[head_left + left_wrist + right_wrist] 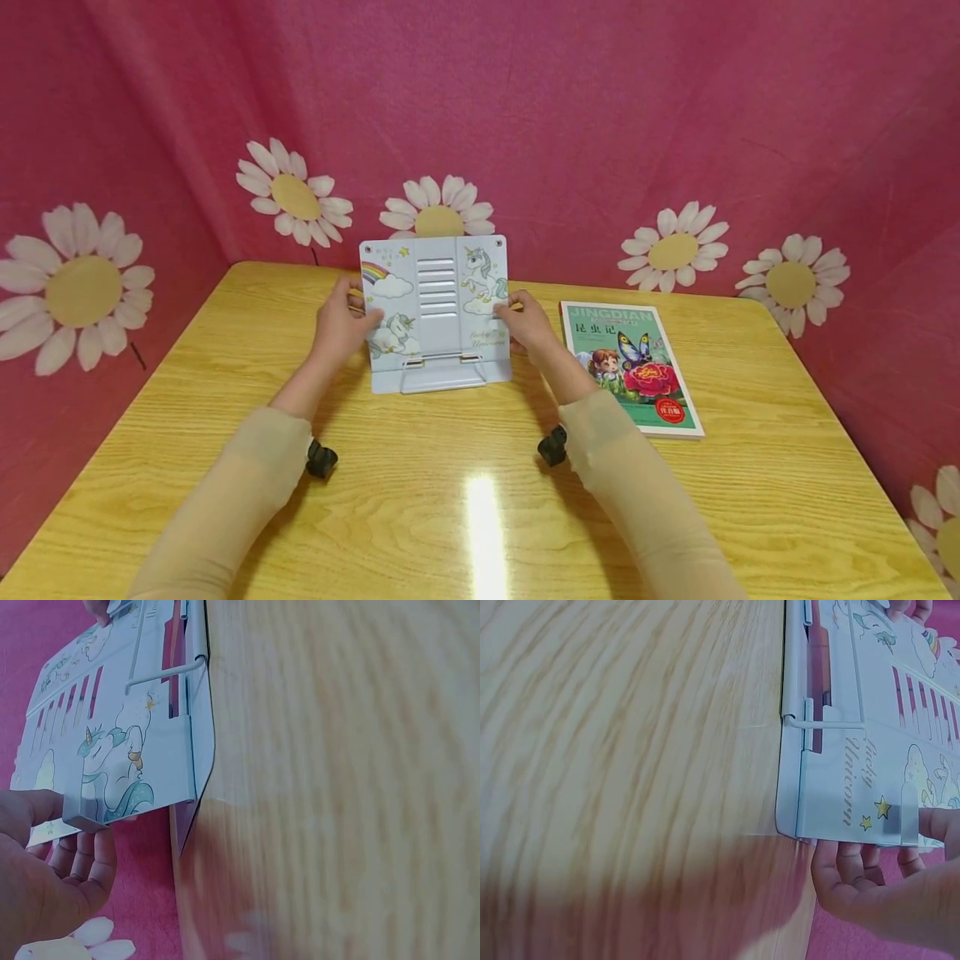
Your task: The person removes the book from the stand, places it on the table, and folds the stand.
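A white metal book stand [438, 333] with unicorn pictures, a rainbow and a column of slots stands upright on the table. A wire page holder [442, 385] sits along its bottom ledge. My left hand [341, 321] grips the stand's left edge, thumb on the front and fingers behind. On the opposite edge my right hand [531, 323] holds it the same way. Close up in the left wrist view, the left thumb [37, 806] lies by a small metal clip [82, 806] at the edge. A matching clip [909, 815] shows beside the right thumb in the right wrist view.
A green-covered children's book [630, 367] with a butterfly and a red flower lies flat to the right of the stand. The wooden table [420, 517] meets a pink curtain [525, 125] with large daisies at the back and sides.
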A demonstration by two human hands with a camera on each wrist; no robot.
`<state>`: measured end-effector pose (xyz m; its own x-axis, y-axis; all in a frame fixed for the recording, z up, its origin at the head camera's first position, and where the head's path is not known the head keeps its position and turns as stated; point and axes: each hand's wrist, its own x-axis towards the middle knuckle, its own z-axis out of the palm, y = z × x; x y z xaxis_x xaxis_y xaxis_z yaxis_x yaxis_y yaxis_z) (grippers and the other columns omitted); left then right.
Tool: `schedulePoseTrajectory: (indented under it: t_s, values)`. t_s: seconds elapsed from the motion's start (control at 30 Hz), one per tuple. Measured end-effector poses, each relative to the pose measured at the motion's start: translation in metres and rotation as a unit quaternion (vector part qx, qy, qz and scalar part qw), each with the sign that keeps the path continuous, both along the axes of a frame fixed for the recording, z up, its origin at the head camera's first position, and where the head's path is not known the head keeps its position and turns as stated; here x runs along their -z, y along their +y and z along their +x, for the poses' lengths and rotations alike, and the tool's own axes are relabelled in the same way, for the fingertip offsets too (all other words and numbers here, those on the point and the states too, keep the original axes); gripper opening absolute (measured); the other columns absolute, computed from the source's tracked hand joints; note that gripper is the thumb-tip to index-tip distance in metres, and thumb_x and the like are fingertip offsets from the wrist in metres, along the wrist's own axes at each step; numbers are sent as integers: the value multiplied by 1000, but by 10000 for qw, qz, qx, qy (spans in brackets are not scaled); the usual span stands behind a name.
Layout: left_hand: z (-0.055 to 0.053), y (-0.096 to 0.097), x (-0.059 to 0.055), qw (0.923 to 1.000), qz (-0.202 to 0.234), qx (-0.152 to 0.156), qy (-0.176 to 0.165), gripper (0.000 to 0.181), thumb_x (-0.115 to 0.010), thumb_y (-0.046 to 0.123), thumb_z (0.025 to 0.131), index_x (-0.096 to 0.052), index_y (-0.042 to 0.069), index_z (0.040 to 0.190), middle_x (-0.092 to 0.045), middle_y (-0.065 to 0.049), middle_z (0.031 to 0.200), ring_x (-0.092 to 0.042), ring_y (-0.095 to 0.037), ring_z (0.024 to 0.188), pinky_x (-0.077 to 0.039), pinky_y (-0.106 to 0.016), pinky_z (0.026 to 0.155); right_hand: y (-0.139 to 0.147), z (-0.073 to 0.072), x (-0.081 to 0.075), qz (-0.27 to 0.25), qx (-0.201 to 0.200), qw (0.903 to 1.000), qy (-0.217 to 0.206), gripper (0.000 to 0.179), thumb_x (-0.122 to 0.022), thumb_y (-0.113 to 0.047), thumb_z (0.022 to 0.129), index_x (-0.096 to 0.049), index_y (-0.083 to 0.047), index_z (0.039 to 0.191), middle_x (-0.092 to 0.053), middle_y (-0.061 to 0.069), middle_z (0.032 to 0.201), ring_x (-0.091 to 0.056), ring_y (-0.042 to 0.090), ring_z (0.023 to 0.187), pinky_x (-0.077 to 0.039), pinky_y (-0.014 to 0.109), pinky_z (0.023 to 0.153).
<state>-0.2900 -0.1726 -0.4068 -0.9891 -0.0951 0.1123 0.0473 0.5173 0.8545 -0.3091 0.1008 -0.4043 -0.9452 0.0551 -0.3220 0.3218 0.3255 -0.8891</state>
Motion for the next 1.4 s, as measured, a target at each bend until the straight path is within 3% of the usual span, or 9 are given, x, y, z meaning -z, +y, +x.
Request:
schedulePoseTrajectory:
  t_s: [0.27, 0.6, 0.87, 1.2, 1.4]
  values:
    - [10, 6, -1, 9999, 41, 27, -96, 42, -65, 11, 88, -41, 5, 122, -55, -18, 103, -59, -29, 90, -53, -33, 73, 8, -1, 1, 81, -136, 9998, 109, 23, -54, -32, 95, -45, -14, 107, -55, 10, 106, -50, 23, 70, -44, 32, 60]
    - [22, 14, -1, 10000, 26, -37, -9, 41, -65, 11, 88, -42, 5, 121, -56, -17, 100, -61, -29, 89, -53, -31, 71, 15, -1, 0, 91, -223, 9996, 151, 23, -54, -31, 96, -45, -13, 107, -55, 10, 105, -47, 25, 71, -44, 37, 65]
    - [29, 19, 1, 10000, 97, 12, 3, 41, -63, 8, 88, -42, 5, 123, -57, -17, 101, -59, -28, 87, -52, -31, 73, 21, -3, 0, 114, -255, 9993, 261, 22, -55, -30, 95, -45, -13, 104, -55, 11, 107, -51, 20, 72, -45, 38, 69]
    - [37, 24, 1, 9999, 43, 96, 63, 41, -64, 8, 87, -43, 5, 122, -59, -16, 98, -60, -26, 85, -51, -29, 70, 30, -6, 1, 159, -451, 9985, 262, 25, -53, -31, 96, -44, -13, 110, -53, 8, 104, -29, 13, 52, -35, 34, 58]
    - [42, 27, 3, 9997, 110, 136, 177, 40, -66, 6, 86, -44, 5, 120, -62, -17, 95, -62, -26, 83, -50, -24, 65, 33, -6, 0, 281, -445, 9981, 311, 25, -54, -30, 96, -46, -12, 111, -53, 8, 102, -40, 16, 63, -41, 36, 65]
